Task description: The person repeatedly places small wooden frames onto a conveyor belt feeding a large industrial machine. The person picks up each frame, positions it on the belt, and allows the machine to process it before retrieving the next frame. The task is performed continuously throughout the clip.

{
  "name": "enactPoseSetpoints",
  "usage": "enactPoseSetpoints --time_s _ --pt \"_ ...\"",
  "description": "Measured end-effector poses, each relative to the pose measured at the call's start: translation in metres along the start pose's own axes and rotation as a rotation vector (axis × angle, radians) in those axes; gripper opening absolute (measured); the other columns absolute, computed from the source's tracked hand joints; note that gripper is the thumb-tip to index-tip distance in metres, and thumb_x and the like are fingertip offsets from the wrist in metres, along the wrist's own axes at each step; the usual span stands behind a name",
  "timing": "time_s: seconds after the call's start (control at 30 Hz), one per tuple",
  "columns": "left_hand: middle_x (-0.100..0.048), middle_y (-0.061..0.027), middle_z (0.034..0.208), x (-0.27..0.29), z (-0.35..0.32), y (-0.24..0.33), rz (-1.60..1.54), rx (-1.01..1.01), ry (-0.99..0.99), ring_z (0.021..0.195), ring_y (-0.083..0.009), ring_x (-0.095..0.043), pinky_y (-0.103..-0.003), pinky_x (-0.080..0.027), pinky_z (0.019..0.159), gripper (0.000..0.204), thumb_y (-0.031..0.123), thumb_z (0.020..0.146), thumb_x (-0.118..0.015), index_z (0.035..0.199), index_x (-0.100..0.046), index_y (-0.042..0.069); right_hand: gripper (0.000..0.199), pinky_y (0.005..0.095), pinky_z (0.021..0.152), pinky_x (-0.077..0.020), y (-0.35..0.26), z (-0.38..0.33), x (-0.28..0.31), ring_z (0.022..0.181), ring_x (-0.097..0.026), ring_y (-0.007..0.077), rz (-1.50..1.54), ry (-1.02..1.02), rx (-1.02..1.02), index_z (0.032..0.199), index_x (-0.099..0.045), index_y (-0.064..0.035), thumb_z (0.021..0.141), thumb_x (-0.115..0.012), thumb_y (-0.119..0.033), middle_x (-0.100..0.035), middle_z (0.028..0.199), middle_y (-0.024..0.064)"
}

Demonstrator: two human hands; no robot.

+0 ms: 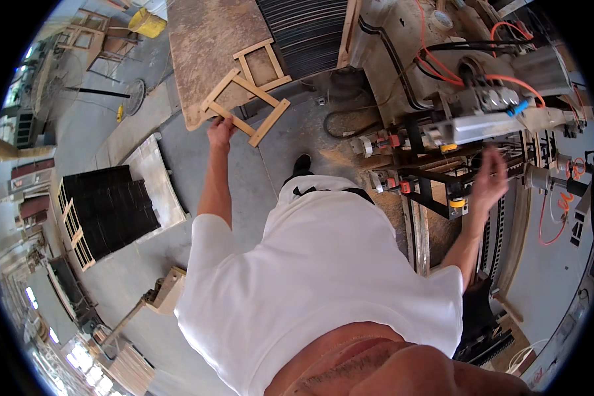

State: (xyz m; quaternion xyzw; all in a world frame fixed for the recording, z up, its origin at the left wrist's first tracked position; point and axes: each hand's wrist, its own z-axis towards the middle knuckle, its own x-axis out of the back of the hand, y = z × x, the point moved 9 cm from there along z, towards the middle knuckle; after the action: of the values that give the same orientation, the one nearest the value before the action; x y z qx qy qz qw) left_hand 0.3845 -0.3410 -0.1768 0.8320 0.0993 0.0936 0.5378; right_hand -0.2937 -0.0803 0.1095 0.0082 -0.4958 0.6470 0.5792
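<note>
My left hand [222, 131] is closed on one corner of a light wooden frame [270, 123], made of two end pieces joined by two rails. The frame is held out over the near edge of a dusty board-topped table [211, 39]. Beyond it a second, similar wooden frame [253, 48] lies at the table's right side, partly overlapped by the first. On the other side, my right hand [488, 183] is raised beside a machine [468, 129] with metal clamps and orange air hoses. Slightly blurred, its fingers stretch upward with nothing visible in them.
Black slats [307, 33] fill the surface right of the table. A yellow bucket [147, 23] and a round-based stand [135, 98] are at the far left. Nearer on the left is a low stack with a black cover [105, 211]. Sawdust [336, 155] lies by the machine.
</note>
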Motion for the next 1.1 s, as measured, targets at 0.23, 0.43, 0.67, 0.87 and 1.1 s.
enactPoseSetpoints --time_s 0.23,0.43,0.67,0.87,1.1 --pt "-0.064 -0.0101 0.102 -0.046 0.165 0.008 0.053 0.053 -0.182 0.085 -0.0194 -0.064 -0.028 -0.054 0.071 0.036 0.011 0.085 -0.062 0.118 -0.057 -0.004 0.025 0.0355 0.075 -0.0517 0.013 -0.209 -0.177 0.089 -0.067 0.0265 -0.013 -0.741 -0.392 0.103 -0.066 -0.0049 0.081 -0.068 -0.017 -0.069 0.095 0.0150" --pt "-0.067 -0.0113 0.093 -0.089 0.243 -0.015 0.265 0.110 -0.170 0.078 -0.0189 -0.065 -0.031 -0.053 0.064 0.032 0.014 0.083 -0.067 0.110 -0.063 -0.002 0.031 0.0342 0.071 -0.0523 0.058 -0.373 -0.170 0.081 -0.068 0.0250 -0.108 -0.925 -0.788 0.102 -0.066 -0.0029 0.076 -0.072 -0.018 -0.069 0.090 0.0160" --pt "-0.066 -0.0165 0.102 -0.121 0.260 0.001 1.024 -0.198 -0.111 0.091 -0.0303 -0.064 -0.040 -0.052 0.073 0.036 0.029 0.080 -0.068 0.107 -0.066 0.005 0.022 0.0302 0.065 -0.0513 0.080 -0.445 -0.142 0.073 -0.067 0.0182 -0.053 -0.835 -0.838 0.090 -0.068 0.0003 0.075 -0.073 -0.014 -0.070 0.077 0.0125" --pt "-0.061 -0.0132 0.112 -0.179 0.135 0.042 1.289 -0.907 -0.363 0.105 -0.0305 -0.056 -0.041 -0.041 0.095 0.045 0.029 0.074 -0.069 0.113 -0.061 0.008 0.020 0.0275 0.063 -0.0495 0.068 -0.456 -0.177 0.069 -0.061 0.0113 0.155 -0.672 -0.962 0.096 -0.066 0.0006 0.080 -0.068 -0.012 -0.067 0.075 0.0064" --pt "-0.060 -0.0095 0.111 -0.196 0.125 -0.006 1.531 -0.890 -0.530 0.109 -0.0284 -0.053 -0.042 -0.033 0.102 0.044 0.028 0.074 -0.067 0.113 -0.060 0.010 0.024 0.0228 0.070 -0.0505 0.055 -0.449 -0.208 0.079 -0.061 0.0099 0.247 -0.668 -1.060 0.101 -0.064 0.0008 0.079 -0.062 0.008 -0.066 0.087 0.0035"
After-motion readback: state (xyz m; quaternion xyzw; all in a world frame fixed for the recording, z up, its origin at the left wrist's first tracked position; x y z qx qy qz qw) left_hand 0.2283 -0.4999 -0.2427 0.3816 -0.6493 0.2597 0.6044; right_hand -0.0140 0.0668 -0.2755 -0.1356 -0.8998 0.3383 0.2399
